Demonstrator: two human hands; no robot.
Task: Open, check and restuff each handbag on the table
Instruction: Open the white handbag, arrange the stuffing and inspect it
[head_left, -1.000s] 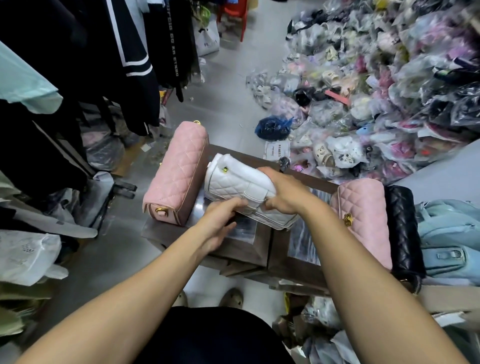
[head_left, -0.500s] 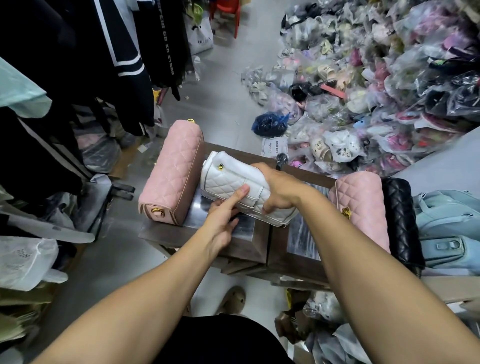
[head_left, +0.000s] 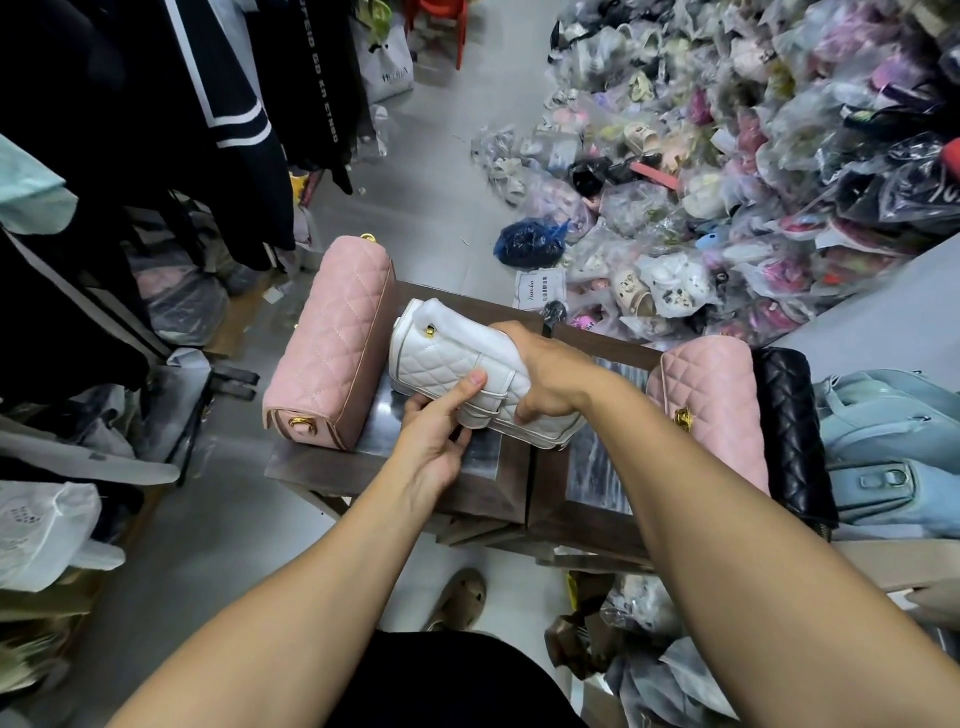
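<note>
A white quilted handbag (head_left: 441, 358) lies tilted on the small dark wooden table (head_left: 363, 467), white stuffing paper showing at its top. My right hand (head_left: 550, 374) grips the bag from above, fingers curled over its near edge. My left hand (head_left: 434, 431) holds the bag's lower front, thumb pressed on the flap strap. A pink quilted handbag (head_left: 337, 343) lies to the left on the table. Another pink quilted handbag (head_left: 711, 400) and a black quilted one (head_left: 789, 431) stand to the right.
Light blue bags (head_left: 893, 447) lie at the far right. A big heap of plastic-wrapped shoes (head_left: 727, 182) covers the floor beyond the table. Dark clothes (head_left: 156, 130) hang on the left. Bagged goods lie under and beside the table; my sandalled foot (head_left: 460, 597) is below it.
My left hand rose from under the bag's near edge and its thumb now presses on the flap strap. My right hand keeps its grip; the bag has barely shifted.
</note>
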